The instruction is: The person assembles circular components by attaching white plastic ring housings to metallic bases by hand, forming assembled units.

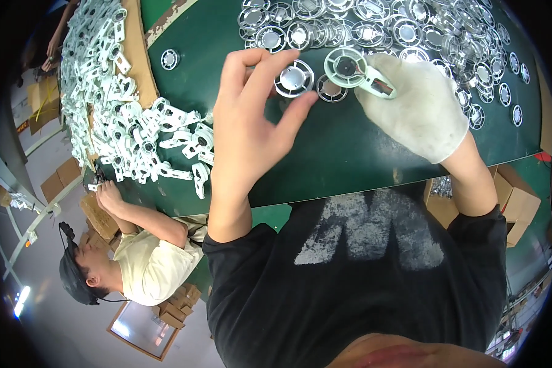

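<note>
My bare left hand [251, 113] pinches a silver round spoked cover [294, 79] by its edge, between thumb and fingers. In a white glove, my right hand [416, 109] grips a pale green plastic fan body [348, 66] with a ring-shaped head, dark centre and short handle. The head points left, toward the silver cover, and the two are apart. Another silver spoked disc [332, 92] shows just below the fan head; whether it lies on the table or touches my fingers I cannot tell. My right fingers are partly hidden behind the glove.
A large heap of silver discs [405, 30] covers the green table's [325, 165] far side. Pale green fan bodies [135, 138] pile at the left beside a cardboard sheet [142, 67]. One disc [170, 59] lies alone. A co-worker [147, 264] handles parts at the left edge. Cardboard boxes [515, 199] stand lower right.
</note>
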`<state>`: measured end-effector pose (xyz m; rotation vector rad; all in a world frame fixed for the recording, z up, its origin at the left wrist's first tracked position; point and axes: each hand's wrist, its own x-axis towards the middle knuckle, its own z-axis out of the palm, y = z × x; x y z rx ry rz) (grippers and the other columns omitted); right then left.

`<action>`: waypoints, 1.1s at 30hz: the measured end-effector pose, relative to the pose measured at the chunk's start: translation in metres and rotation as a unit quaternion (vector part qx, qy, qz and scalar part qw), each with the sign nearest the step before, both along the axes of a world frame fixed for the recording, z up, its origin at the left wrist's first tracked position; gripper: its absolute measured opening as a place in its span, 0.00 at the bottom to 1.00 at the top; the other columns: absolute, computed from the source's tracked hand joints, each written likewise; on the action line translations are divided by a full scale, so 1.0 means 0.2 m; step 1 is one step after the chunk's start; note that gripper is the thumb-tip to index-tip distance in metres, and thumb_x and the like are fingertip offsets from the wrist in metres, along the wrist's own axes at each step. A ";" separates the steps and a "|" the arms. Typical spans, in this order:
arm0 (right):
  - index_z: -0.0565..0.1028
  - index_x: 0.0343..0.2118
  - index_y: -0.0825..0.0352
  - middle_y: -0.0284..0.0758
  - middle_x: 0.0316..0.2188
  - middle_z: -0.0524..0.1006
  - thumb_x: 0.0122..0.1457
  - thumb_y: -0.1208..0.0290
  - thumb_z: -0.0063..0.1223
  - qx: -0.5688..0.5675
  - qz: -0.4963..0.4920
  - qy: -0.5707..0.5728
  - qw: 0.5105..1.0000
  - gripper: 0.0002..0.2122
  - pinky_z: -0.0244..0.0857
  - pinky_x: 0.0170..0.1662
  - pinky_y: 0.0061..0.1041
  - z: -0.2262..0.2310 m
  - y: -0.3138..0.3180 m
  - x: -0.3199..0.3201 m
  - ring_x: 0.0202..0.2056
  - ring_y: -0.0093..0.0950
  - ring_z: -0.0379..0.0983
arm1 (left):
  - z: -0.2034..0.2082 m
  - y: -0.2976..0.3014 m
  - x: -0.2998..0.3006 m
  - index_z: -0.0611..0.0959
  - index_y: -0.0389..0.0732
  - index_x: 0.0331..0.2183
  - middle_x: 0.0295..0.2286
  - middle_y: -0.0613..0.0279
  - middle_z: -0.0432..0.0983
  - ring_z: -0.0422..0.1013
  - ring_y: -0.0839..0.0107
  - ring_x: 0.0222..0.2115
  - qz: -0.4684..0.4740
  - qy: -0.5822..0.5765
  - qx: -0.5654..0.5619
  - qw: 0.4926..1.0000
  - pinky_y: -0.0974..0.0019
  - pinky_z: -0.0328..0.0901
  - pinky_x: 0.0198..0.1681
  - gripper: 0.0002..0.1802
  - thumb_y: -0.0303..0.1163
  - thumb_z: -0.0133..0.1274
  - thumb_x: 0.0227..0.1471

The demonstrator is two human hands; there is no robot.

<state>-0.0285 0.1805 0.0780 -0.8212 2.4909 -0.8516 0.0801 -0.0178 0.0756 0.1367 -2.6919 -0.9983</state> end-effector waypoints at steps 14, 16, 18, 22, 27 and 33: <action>0.76 0.28 0.67 0.44 0.20 0.75 0.52 0.68 0.53 -0.081 0.118 -0.127 0.982 0.07 0.67 0.28 0.34 -0.01 0.03 -0.01 0.22 0.39 0.75 | -0.02 0.04 -0.03 0.83 0.34 0.47 0.45 0.53 0.81 0.78 0.62 0.44 -0.163 0.049 0.100 0.980 0.67 0.72 0.43 0.29 0.22 0.69 0.37; 0.76 0.29 0.69 0.43 0.20 0.76 0.54 0.66 0.54 -0.088 0.125 -0.202 0.967 0.10 0.67 0.28 0.34 0.03 0.03 -0.02 0.22 0.37 0.75 | 0.00 0.05 -0.02 0.83 0.38 0.48 0.47 0.54 0.80 0.77 0.56 0.46 -0.144 0.003 0.140 0.980 0.60 0.72 0.48 0.31 0.20 0.68 0.36; 0.77 0.30 0.69 0.43 0.21 0.76 0.56 0.62 0.55 -0.067 0.133 -0.255 0.955 0.12 0.68 0.29 0.33 0.11 0.03 -0.06 0.23 0.36 0.75 | 0.00 0.06 -0.01 0.83 0.37 0.48 0.46 0.54 0.80 0.77 0.55 0.46 -0.148 0.025 0.118 0.982 0.60 0.72 0.48 0.31 0.19 0.68 0.36; 0.79 0.34 0.69 0.43 0.23 0.78 0.59 0.52 0.56 -0.046 0.161 -0.349 0.922 0.20 0.69 0.33 0.32 0.09 -0.01 -0.06 0.26 0.36 0.77 | -0.03 0.05 -0.01 0.83 0.34 0.47 0.45 0.51 0.81 0.77 0.52 0.46 -0.216 0.118 0.058 0.967 0.59 0.73 0.48 0.29 0.18 0.65 0.37; 0.80 0.38 0.65 0.44 0.24 0.79 0.61 0.51 0.55 -0.137 0.122 -0.227 0.956 0.19 0.71 0.34 0.37 0.00 0.00 0.02 0.30 0.42 0.79 | -0.04 0.06 -0.03 0.75 0.32 0.56 0.52 0.46 0.75 0.72 0.54 0.54 -0.176 0.045 0.248 0.952 0.59 0.67 0.56 0.40 0.22 0.67 0.36; 0.79 0.32 0.62 0.40 0.23 0.79 0.57 0.54 0.60 -0.112 0.157 0.026 0.981 0.14 0.73 0.29 0.41 -0.04 0.02 0.09 0.26 0.43 0.79 | -0.05 0.10 0.01 0.82 0.31 0.48 0.50 0.47 0.78 0.75 0.61 0.51 -0.161 0.013 0.389 0.907 0.63 0.69 0.53 0.23 0.22 0.65 0.47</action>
